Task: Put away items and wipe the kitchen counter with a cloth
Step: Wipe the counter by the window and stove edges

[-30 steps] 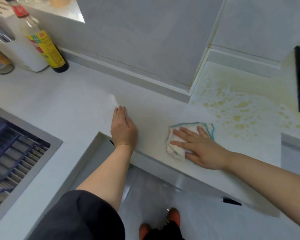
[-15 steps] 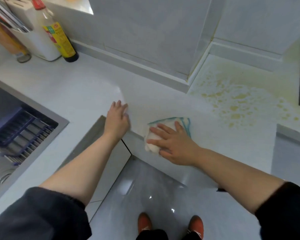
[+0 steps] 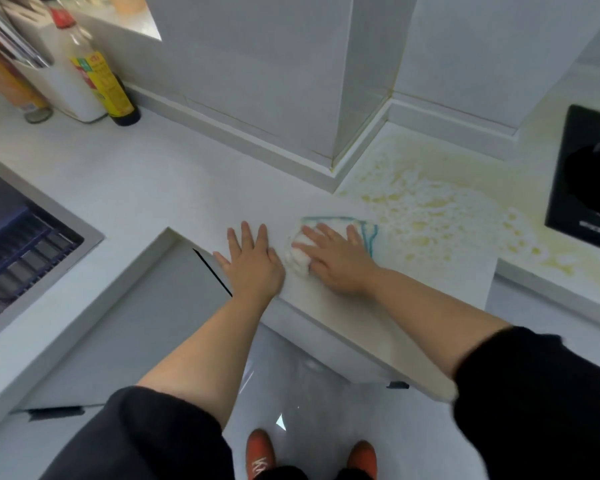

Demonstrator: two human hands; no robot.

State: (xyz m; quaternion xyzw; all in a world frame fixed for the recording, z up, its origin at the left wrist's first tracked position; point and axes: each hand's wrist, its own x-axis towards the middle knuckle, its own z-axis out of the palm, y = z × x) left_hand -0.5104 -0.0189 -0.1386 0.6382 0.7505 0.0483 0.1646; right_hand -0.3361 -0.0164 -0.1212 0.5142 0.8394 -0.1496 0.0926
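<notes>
A white cloth (image 3: 300, 252) with a teal edge lies bunched on the white counter (image 3: 160, 181) near its front edge. My right hand (image 3: 336, 259) presses flat on top of the cloth, fingers straight. My left hand (image 3: 252, 263) rests flat on the bare counter just left of the cloth, fingers spread. A patch of yellow stains (image 3: 440, 209) covers the counter to the right of the cloth, reaching toward the stove.
A dark sauce bottle (image 3: 101, 81), a white utensil holder (image 3: 54, 84) and a jar (image 3: 13, 84) stand at the back left. A sink (image 3: 21, 237) with a blue rack is at the left. A black stove (image 3: 589, 178) sits at the right. A wall column juts out behind.
My right hand has slid the cloth leftward along the counter's front edge, closing the gap to my left hand. The view has shifted as my head moved.
</notes>
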